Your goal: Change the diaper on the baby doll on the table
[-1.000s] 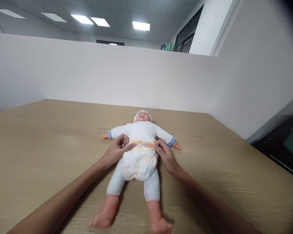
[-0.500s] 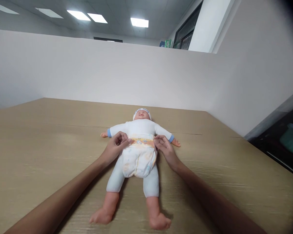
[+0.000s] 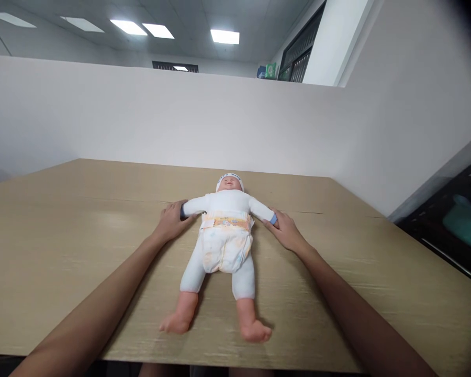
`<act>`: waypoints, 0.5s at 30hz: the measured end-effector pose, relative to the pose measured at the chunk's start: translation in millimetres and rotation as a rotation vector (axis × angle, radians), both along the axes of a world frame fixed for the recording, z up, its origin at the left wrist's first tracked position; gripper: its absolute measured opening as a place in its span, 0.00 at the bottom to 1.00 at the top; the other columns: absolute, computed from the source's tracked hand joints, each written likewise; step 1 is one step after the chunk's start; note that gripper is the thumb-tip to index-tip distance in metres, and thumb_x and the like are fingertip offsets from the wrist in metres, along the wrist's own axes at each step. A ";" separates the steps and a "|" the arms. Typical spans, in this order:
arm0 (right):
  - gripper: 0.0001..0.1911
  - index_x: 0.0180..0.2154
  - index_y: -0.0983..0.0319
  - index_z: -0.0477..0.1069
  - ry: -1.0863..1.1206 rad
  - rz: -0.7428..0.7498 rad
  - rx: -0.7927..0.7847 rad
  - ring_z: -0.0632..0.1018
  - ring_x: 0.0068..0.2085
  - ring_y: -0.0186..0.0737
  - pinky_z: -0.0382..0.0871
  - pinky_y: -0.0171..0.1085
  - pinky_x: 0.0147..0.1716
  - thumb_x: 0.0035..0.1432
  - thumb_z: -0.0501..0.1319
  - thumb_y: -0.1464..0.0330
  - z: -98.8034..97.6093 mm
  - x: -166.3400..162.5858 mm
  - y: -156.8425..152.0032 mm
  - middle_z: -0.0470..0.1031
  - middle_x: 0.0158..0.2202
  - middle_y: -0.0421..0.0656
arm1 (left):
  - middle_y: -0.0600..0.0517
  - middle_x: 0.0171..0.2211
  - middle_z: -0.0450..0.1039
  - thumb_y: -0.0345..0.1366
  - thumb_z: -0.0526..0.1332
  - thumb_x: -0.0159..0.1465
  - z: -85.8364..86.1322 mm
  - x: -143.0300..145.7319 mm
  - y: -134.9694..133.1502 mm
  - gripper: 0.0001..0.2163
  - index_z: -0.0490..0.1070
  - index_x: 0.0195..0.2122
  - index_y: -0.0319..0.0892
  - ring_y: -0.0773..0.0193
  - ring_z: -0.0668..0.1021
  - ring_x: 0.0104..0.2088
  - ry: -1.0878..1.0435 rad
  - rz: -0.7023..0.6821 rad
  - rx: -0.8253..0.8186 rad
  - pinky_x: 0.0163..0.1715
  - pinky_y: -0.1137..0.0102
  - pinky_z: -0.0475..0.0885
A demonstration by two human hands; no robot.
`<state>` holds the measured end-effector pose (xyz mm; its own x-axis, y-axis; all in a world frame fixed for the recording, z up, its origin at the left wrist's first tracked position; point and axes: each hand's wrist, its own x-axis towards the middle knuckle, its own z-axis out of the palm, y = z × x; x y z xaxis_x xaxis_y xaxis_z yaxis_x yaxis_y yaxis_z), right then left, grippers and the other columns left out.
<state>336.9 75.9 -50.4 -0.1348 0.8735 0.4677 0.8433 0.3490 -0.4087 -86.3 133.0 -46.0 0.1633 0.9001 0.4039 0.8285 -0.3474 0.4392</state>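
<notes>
A baby doll (image 3: 230, 201) in a white suit with blue cuffs and a white headband lies on its back, feet towards me. Round its waist is a diaper (image 3: 224, 251) with an orange patterned band, its side tabs laid over the front. My left hand (image 3: 171, 220) is wrapped round the doll's hand and cuff on the left, covering that doll hand. On the other side, my right hand (image 3: 286, 230) closes round the doll's other hand, just beyond the blue cuff. Both doll arms are stretched out sideways.
The doll rests on a wide wood-coloured table (image 3: 102, 293), whose near edge shows at the bottom. Behind it runs a white partition wall (image 3: 188, 120). At the right, a dark rack (image 3: 451, 230) holds something teal.
Both hands have left the diaper's waistband and moved outward to the doll's hands. The doll appears slightly farther up the view, and the table's near edge has come into sight.
</notes>
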 end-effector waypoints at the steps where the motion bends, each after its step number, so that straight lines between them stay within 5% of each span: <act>1: 0.27 0.59 0.64 0.71 -0.009 0.010 -0.007 0.77 0.51 0.56 0.67 0.49 0.53 0.70 0.56 0.52 0.9 -4.7 -1.7 0.79 0.53 0.55 | 0.36 0.59 0.75 0.58 0.60 0.65 2.8 3.7 -2.8 0.33 0.69 0.63 0.39 0.38 0.73 0.60 0.008 0.022 -0.016 0.60 0.51 0.63; 10: 0.18 0.53 0.60 0.73 0.187 -0.066 -0.126 0.78 0.37 0.48 0.67 0.40 0.37 0.67 0.57 0.60 17.7 -73.2 -19.3 0.82 0.40 0.49 | 0.43 0.46 0.84 0.54 0.62 0.62 44.8 55.7 -47.8 0.24 0.79 0.50 0.40 0.44 0.82 0.46 -0.182 0.080 -0.333 0.37 0.66 0.69; 13: 0.21 0.54 0.62 0.74 0.331 -0.004 -0.161 0.78 0.37 0.49 0.70 0.42 0.38 0.66 0.57 0.58 32.0 -76.3 -39.6 0.82 0.39 0.49 | 0.47 0.40 0.84 0.54 0.62 0.62 62.5 59.3 -93.5 0.23 0.80 0.46 0.40 0.47 0.82 0.42 -0.236 0.089 -0.268 0.34 0.68 0.69; 15: 0.25 0.57 0.62 0.73 0.480 0.106 -0.182 0.80 0.42 0.50 0.73 0.43 0.43 0.65 0.59 0.55 44.1 -68.8 -72.0 0.83 0.45 0.49 | 0.49 0.36 0.83 0.56 0.61 0.64 69.6 54.3 -148.5 0.24 0.80 0.45 0.39 0.49 0.82 0.38 -0.335 0.042 -0.257 0.33 0.68 0.71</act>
